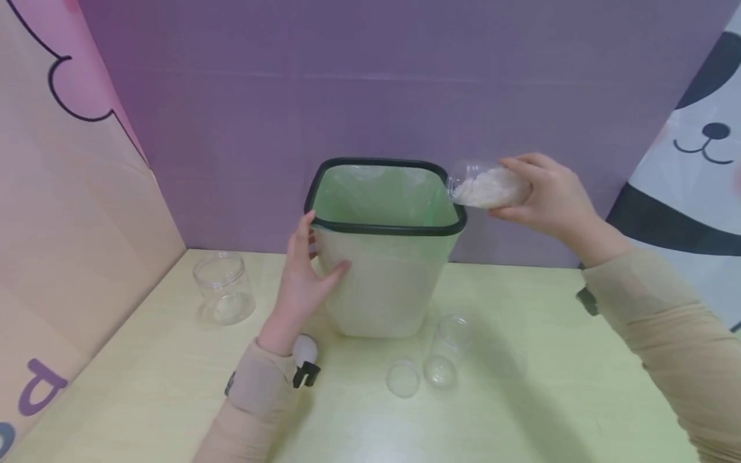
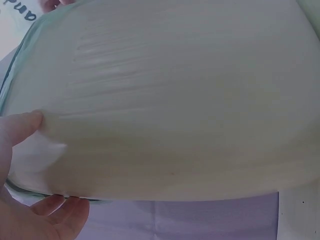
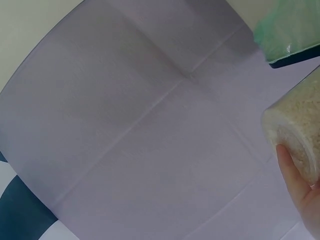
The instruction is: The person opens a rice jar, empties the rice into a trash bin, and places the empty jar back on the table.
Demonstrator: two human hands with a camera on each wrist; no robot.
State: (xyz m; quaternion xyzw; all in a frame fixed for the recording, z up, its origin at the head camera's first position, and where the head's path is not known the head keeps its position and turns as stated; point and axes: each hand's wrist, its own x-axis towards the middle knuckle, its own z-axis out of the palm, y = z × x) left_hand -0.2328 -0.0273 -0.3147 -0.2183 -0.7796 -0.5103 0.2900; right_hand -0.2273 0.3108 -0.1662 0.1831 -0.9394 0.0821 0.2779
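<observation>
A pale waste bin with a black rim and a green liner stands upright on the table. My left hand holds its left side, thumb against the front and fingertips near the rim. In the left wrist view the bin wall fills most of the picture. My right hand grips a clear jar of white, rice-like grains. That jar lies tilted on its side in the air, its mouth at the bin's right rim. The right wrist view shows the jar's base, with a finger against it.
A larger clear jar stands at the left. In front of the bin are a small clear jar and a clear round lid. A white rounded object is partly hidden by my left wrist. A purple backdrop rises behind.
</observation>
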